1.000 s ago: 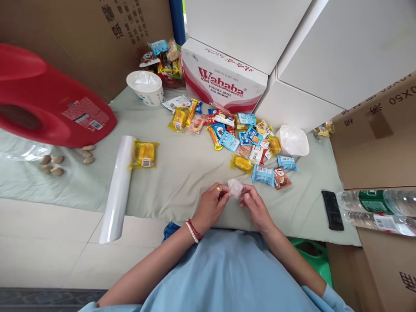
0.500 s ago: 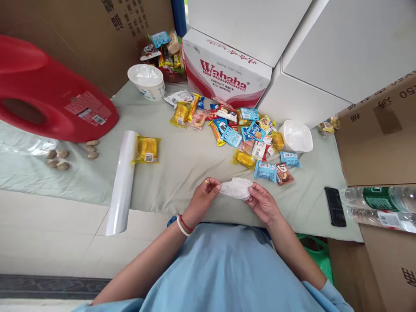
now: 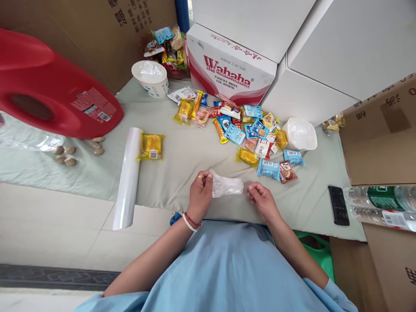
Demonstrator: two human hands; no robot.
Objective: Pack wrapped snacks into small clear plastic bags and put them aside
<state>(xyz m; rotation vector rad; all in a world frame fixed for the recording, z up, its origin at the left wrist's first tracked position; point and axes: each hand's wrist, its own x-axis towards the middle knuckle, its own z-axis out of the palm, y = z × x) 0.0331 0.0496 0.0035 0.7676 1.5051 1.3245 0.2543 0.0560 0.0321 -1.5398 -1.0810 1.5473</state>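
My left hand [image 3: 200,196] pinches the left end of a crumpled, see-through plastic bag [image 3: 227,185], thin and bunched into a strip above the cloth. Just past the strip's right end is my right hand [image 3: 262,200], thumb and forefinger together, with a small gap to the plastic and nothing visible in the fingers. Beyond the right hand lie a blue snack packet [image 3: 268,169] and a brown snack packet [image 3: 287,172]. To the left, a yellow-wrapped snack [image 3: 151,146] rests against a roll of plastic film [image 3: 128,177].
Assorted snacks [image 3: 242,125] lie heaped before a Wahaha carton [image 3: 230,65]. A paper tub [image 3: 150,80] and a white bowl [image 3: 300,133] flank them. A red jug [image 3: 58,86] stands left, near several brown nuts [image 3: 69,150]. A phone [image 3: 338,206] and bottles [image 3: 385,198] lie right.
The right hand has let go of the plastic's right end and drawn slightly away. The left hand has turned more upright, still holding its end. The whole view has shifted slightly.
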